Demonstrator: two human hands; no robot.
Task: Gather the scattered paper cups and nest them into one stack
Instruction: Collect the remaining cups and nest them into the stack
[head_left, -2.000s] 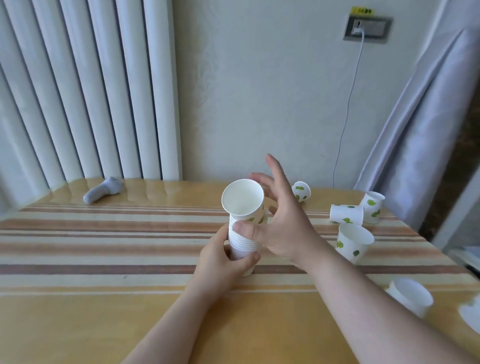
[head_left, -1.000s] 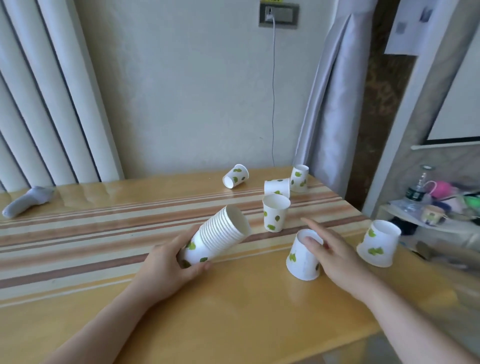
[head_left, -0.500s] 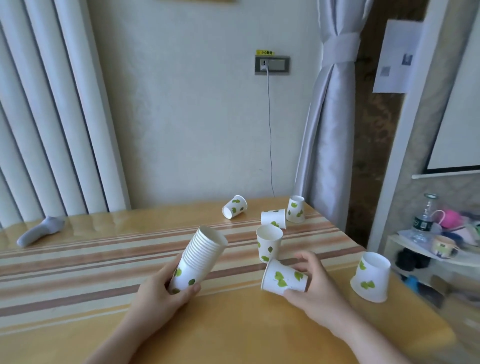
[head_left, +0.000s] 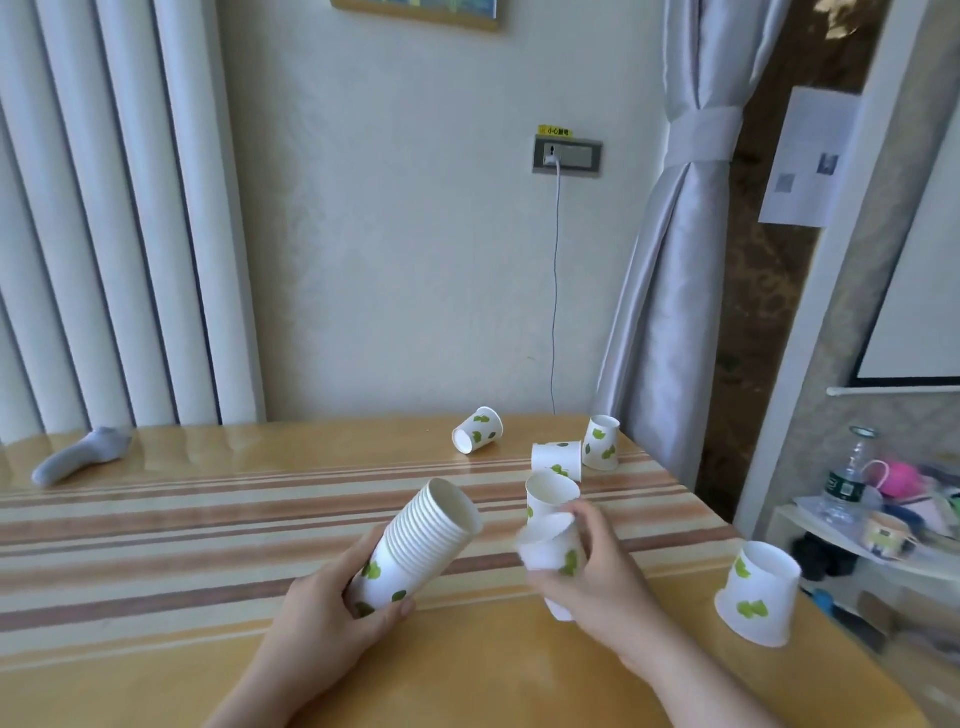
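The left hand (head_left: 332, 618) grips the nested stack (head_left: 415, 551) near its base, tilted, mouth up and to the right. The right hand (head_left: 597, 577) curls round a single blurred cup (head_left: 550, 545) just beside that mouth. Five more cups lie scattered on the striped table (head_left: 156, 561) beyond and to the right

A cream wall (head_left: 415, 260) stands behind the tabletop (head_left: 156, 519), which is yellow wood with brown and pale stripes. White pleated blinds (head_left: 104, 208) hang on the left. A grey curtain (head_left: 670, 260) is tied back on the right. A white cable (head_left: 555, 286) runs down from a wall socket (head_left: 567, 156). A low shelf (head_left: 857, 540) on the right holds a water bottle (head_left: 844, 480). Soft daylight fills the room.
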